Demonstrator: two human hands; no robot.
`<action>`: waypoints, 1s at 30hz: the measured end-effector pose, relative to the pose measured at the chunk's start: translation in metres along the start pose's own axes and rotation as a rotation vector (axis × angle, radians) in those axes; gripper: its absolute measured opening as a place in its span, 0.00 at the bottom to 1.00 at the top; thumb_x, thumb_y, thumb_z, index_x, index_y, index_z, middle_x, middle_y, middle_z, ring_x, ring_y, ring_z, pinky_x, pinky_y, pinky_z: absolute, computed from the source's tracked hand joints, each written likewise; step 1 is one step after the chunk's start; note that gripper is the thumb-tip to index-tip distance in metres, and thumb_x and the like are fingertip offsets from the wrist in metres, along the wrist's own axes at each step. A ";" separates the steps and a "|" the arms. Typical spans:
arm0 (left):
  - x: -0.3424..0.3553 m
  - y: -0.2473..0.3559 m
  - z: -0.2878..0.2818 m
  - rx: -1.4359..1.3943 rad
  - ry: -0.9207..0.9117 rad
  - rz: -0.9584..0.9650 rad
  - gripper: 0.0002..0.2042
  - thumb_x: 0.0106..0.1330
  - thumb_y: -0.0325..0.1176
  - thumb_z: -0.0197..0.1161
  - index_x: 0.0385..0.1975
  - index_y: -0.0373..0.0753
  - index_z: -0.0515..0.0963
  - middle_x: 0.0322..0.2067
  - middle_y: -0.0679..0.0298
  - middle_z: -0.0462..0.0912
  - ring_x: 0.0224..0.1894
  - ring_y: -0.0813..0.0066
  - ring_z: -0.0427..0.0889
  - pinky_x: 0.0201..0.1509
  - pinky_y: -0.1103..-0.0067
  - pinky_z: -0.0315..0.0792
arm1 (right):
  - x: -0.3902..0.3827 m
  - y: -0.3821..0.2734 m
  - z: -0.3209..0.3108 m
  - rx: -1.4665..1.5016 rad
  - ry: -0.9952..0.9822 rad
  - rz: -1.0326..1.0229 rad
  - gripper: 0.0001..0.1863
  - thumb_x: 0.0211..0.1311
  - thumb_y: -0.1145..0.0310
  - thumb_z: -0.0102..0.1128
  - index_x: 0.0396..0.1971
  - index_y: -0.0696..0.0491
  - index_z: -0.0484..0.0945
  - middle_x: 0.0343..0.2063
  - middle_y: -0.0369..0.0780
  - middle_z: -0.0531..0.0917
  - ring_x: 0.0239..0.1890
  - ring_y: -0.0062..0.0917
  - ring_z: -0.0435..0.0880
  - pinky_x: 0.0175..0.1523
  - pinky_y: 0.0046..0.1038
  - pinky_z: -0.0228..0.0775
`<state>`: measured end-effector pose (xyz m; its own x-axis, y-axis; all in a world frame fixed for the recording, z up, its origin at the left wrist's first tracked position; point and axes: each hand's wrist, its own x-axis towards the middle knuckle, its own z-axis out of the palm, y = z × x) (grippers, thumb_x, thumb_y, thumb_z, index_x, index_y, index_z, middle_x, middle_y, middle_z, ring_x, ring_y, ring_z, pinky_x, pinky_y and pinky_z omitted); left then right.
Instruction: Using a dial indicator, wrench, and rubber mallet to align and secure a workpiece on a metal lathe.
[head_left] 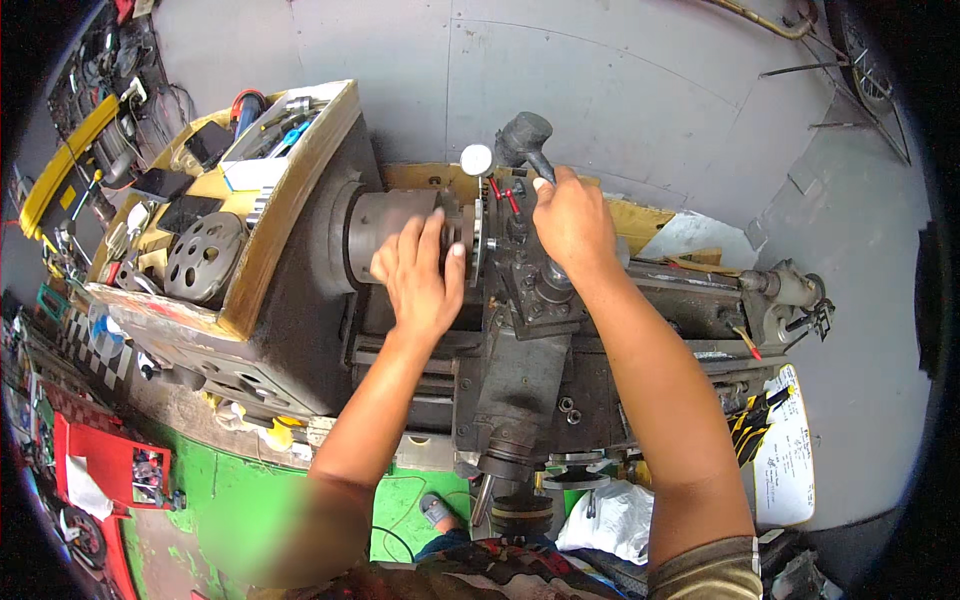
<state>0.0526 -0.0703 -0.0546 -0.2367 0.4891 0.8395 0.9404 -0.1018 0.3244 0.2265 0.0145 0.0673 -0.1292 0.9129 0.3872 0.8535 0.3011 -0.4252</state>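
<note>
A lathe chuck (385, 222) sits on the left side of the machine, its surface blurred. Over its front, my left hand (420, 280) lies with fingers stretched and apart; whether the fingertips touch it I cannot tell. A thin metal disc (479, 240) is at the chuck's right face. My right hand (577, 222) is wrapped round the handle of a black mallet (524, 138), whose head is raised beyond the tool post (550, 285). Between the hands, a round white dial gauge (477, 160) stands on a holder with a red arm (506, 197).
A wooden-edged tray (240, 322) on the headstock holds a holed metal disc (206, 257) and tools. The lathe bed (680, 290) runs right to the tailstock (795, 290). A written white sheet (785, 460) hangs at right. A white bag (610, 522) lies below.
</note>
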 end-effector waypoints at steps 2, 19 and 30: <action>-0.018 -0.006 -0.011 -0.063 0.002 0.002 0.15 0.70 0.39 0.66 0.53 0.42 0.84 0.51 0.60 0.82 0.57 0.56 0.74 0.66 0.58 0.58 | 0.000 0.003 0.002 0.008 0.020 -0.013 0.16 0.77 0.61 0.57 0.48 0.60 0.82 0.41 0.58 0.89 0.47 0.58 0.88 0.54 0.56 0.80; 0.101 -0.029 0.043 0.149 -0.471 -0.057 0.24 0.76 0.48 0.61 0.63 0.37 0.79 0.61 0.53 0.84 0.67 0.51 0.78 0.71 0.58 0.67 | -0.001 -0.002 0.002 0.017 0.015 -0.003 0.17 0.77 0.59 0.57 0.48 0.59 0.82 0.40 0.58 0.89 0.47 0.59 0.88 0.52 0.57 0.80; 0.010 -0.012 -0.021 -0.050 0.073 0.121 0.09 0.68 0.37 0.68 0.32 0.38 0.84 0.40 0.60 0.84 0.50 0.55 0.80 0.62 0.61 0.65 | -0.001 0.002 0.000 0.007 0.029 -0.032 0.16 0.76 0.62 0.57 0.47 0.60 0.82 0.42 0.56 0.89 0.47 0.57 0.88 0.53 0.56 0.80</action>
<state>0.0337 -0.0825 -0.0404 -0.1410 0.4066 0.9027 0.9504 -0.1998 0.2384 0.2285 0.0145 0.0656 -0.1415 0.8944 0.4242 0.8454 0.3322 -0.4183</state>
